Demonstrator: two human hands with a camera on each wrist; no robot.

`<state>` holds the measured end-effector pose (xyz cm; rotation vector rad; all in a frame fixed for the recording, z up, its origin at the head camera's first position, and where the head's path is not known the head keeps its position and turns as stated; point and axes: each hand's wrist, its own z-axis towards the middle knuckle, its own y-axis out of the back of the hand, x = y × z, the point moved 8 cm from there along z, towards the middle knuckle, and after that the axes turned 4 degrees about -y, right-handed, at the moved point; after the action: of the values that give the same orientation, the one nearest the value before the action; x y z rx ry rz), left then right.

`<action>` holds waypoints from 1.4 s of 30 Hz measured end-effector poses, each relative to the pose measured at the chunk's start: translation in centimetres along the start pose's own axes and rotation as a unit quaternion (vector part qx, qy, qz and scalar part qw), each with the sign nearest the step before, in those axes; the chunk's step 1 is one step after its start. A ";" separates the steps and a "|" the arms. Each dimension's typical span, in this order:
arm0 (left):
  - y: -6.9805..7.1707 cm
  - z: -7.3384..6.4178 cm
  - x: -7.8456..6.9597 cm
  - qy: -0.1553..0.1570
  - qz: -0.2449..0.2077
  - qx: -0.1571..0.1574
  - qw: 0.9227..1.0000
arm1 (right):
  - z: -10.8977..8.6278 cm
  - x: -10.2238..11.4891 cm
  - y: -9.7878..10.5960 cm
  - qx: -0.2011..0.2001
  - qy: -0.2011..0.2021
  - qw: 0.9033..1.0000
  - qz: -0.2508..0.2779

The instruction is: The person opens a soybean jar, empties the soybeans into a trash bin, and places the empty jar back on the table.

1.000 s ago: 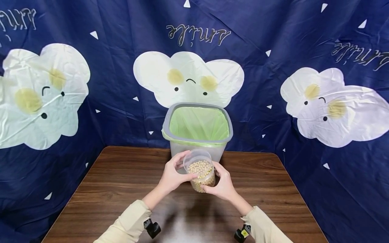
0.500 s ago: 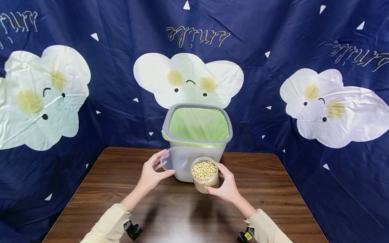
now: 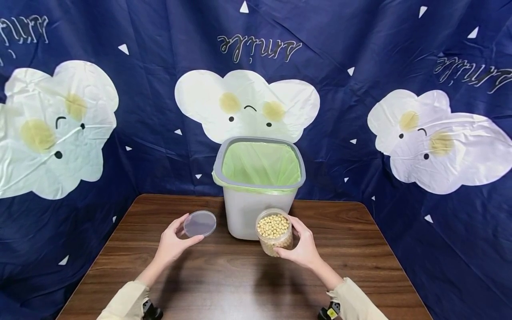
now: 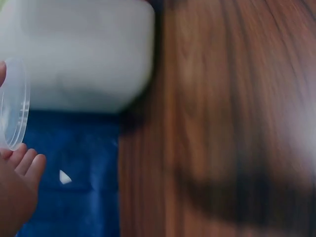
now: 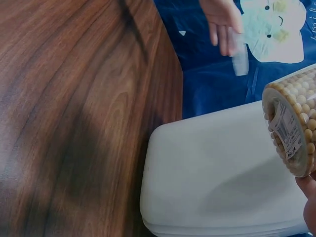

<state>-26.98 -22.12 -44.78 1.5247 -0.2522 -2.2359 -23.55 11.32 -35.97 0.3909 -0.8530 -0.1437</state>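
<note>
My left hand (image 3: 173, 242) pinches a round clear plastic lid (image 3: 200, 223) by its edge, thumb on the near side and fingers on the far side. In the left wrist view the lid (image 4: 17, 106) shows edge-on at the left border. On the right, my right hand (image 3: 301, 244) grips an uncovered clear jar (image 3: 276, 243) nearly full of pale yellow soybeans (image 3: 274, 226). The jar is held above the table, tilted a little. A label (image 5: 286, 129) is visible on its underside in the right wrist view.
A light grey bin (image 3: 248, 213) with a grey rim and a green bag liner (image 3: 260, 164) stands at the table's back edge, just behind the jar. The brown wooden table (image 3: 224, 284) is enclosed by a blue cloth (image 3: 340, 35) printed with clouds.
The lid has come off the jar and moved left and nearer with the left hand. The right hand has shifted slightly right with the jar, whose open mouth now shows the soybeans.
</note>
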 end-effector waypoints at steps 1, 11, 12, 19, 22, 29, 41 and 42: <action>0.2 -0.1 0.7 0.006 0.020 0.000 1.000 | -0.1 0.0 0.0 0.000 0.000 1.000 -0.002; 0.7 -0.6 6.3 0.044 0.144 0.019 0.988 | -0.5 -0.2 0.3 -0.004 0.000 1.000 -0.016; 0.6 -0.7 6.8 0.042 0.157 0.022 0.986 | -0.6 -0.3 0.4 -0.004 -0.001 1.000 -0.017; -0.3 -1.2 9.8 0.051 0.215 0.042 0.974 | -0.9 -0.3 0.5 -0.009 -0.005 1.000 -0.021; -0.8 -1.7 10.9 0.061 0.229 0.054 0.970 | -1.0 -0.3 0.5 -0.009 -0.005 1.000 -0.018; -1.7 -2.5 12.1 0.072 0.244 0.077 0.964 | -1.1 -0.3 0.6 -0.012 0.004 1.000 -0.011; -2.1 -2.9 12.1 0.071 0.263 0.107 0.956 | -1.3 -0.3 1.1 -0.015 -0.023 1.000 -0.006; -2.1 -2.9 12.1 0.070 0.263 0.108 0.956 | -1.3 -0.3 1.2 -0.015 -0.022 1.000 -0.006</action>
<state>-28.52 -25.26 -56.91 1.4945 -0.7813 -1.7167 -22.79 12.85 -36.49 0.3669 -0.8915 -0.1767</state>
